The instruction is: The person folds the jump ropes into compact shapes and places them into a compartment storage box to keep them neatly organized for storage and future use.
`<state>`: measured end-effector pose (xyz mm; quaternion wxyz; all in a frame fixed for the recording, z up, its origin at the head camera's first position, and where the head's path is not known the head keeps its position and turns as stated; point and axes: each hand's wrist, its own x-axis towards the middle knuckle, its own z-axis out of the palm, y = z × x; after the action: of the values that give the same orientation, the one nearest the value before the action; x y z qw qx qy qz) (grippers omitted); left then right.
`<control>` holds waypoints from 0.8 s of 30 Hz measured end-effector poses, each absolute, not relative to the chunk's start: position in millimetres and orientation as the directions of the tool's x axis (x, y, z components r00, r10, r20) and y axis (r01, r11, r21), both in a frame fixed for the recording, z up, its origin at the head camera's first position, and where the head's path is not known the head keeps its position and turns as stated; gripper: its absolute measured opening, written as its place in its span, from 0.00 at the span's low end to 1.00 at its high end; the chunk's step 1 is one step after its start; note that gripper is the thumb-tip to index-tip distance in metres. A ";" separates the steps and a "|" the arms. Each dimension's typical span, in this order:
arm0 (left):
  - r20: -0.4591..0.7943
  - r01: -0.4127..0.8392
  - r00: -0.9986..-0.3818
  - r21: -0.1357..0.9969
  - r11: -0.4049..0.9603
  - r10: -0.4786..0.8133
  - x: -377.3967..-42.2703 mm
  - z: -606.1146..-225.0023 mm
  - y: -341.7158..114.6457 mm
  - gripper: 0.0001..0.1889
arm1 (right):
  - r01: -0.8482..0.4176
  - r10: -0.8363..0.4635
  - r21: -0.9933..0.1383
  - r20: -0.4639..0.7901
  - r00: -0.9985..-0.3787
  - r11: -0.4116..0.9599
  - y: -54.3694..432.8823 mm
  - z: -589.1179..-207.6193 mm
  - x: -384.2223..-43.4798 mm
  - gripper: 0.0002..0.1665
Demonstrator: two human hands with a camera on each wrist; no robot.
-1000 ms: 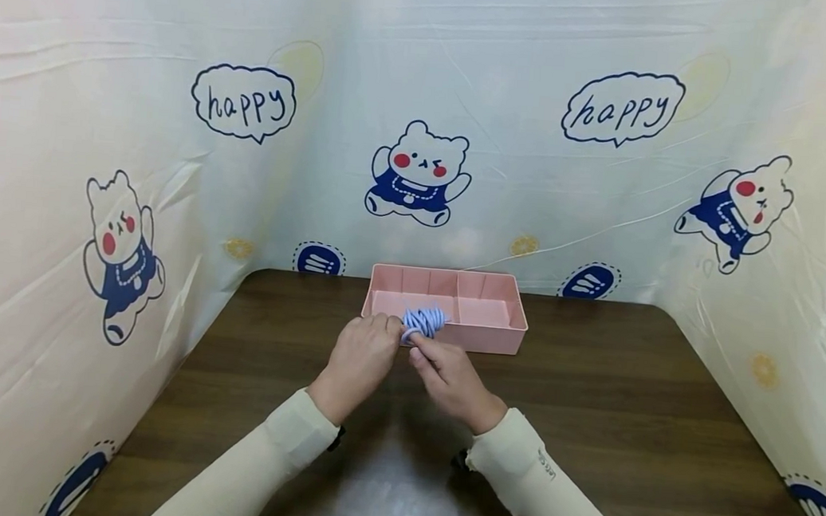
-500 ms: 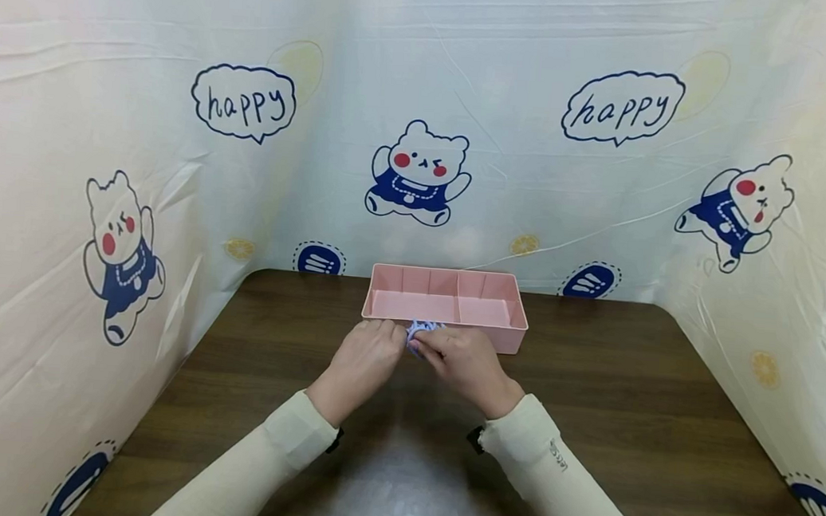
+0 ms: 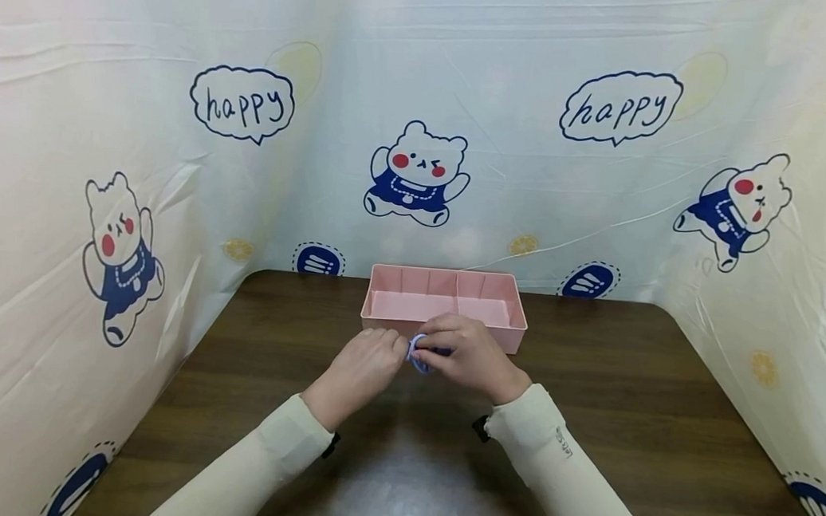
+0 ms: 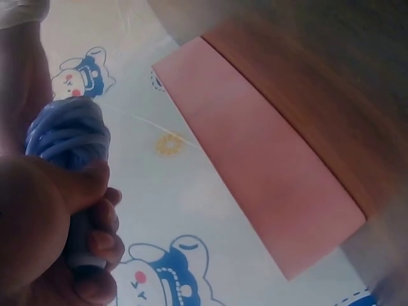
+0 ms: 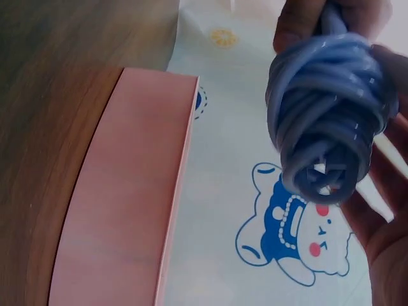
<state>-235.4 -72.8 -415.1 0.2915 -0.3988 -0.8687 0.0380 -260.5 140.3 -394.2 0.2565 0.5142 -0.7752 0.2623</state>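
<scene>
A shiny blue cord [image 3: 418, 354], wound into a thick bundle, is held in the air in front of the pink box. My left hand [image 3: 361, 366] grips its near end; in the left wrist view the thumb and curled fingers wrap a blue-grey, stick-like part with a pale tip, below the coils [image 4: 70, 137]. My right hand [image 3: 471, 356] pinches the cord from the right between thumb and fingers, hiding most of the bundle from above. In the right wrist view the overlapping turns [image 5: 331, 102] end in a small round loop, with that hand's fingers alongside.
Behind the hands stands a pink box [image 3: 515, 341] with a divider making two compartments, at the back of the dark wooden table [image 3: 625, 409]. A pale printed curtain [image 3: 528, 58] encloses the back and both sides.
The bundle has come down from in front of the box's opening. My right hand has shifted right and slightly up, turning over the cord, while my left hand has stayed almost in place.
</scene>
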 end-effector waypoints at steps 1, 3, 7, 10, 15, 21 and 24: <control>0.470 0.683 -0.505 -0.295 0.668 0.724 -235.5 -414.8 -73.2 0.03 | -0.935 -0.670 -0.161 0.660 -0.340 0.316 141.9 -395.0 -261.4 0.12; 0.459 0.706 -0.490 -0.289 0.646 0.741 -235.8 -414.2 -74.0 0.03 | -0.937 -0.684 -0.193 0.642 -0.346 0.293 145.5 -397.1 -262.9 0.13; 0.438 0.751 -0.455 -0.280 0.598 0.775 -238.1 -413.9 -76.5 0.03 | -0.924 -0.714 -0.270 0.587 -0.381 0.270 151.9 -399.3 -263.9 0.14; 0.422 0.777 -0.430 -0.278 0.565 0.798 -240.4 -414.5 -78.1 0.03 | -0.904 -0.733 -0.333 0.538 -0.416 0.269 155.5 -398.6 -263.7 0.15; 0.406 0.794 -0.414 -0.277 0.542 0.815 -240.1 -410.8 -79.9 0.05 | -0.888 -0.742 -0.381 0.509 -0.435 0.259 159.2 -399.6 -263.3 0.18; 0.394 0.810 -0.413 -0.253 0.529 0.821 -237.3 -402.0 -81.8 0.08 | -0.856 -0.719 -0.474 0.519 -0.461 0.207 161.8 -400.5 -262.0 0.19; 0.385 0.821 -0.422 -0.221 0.526 0.821 -235.0 -398.8 -82.7 0.11 | -0.807 -0.708 -0.560 0.493 -0.505 0.187 162.0 -400.0 -259.7 0.18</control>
<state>-235.0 -82.7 -398.8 0.2281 -0.4868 -0.8432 -0.0006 -259.7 162.0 -400.0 0.0613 0.4935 -0.7678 0.4039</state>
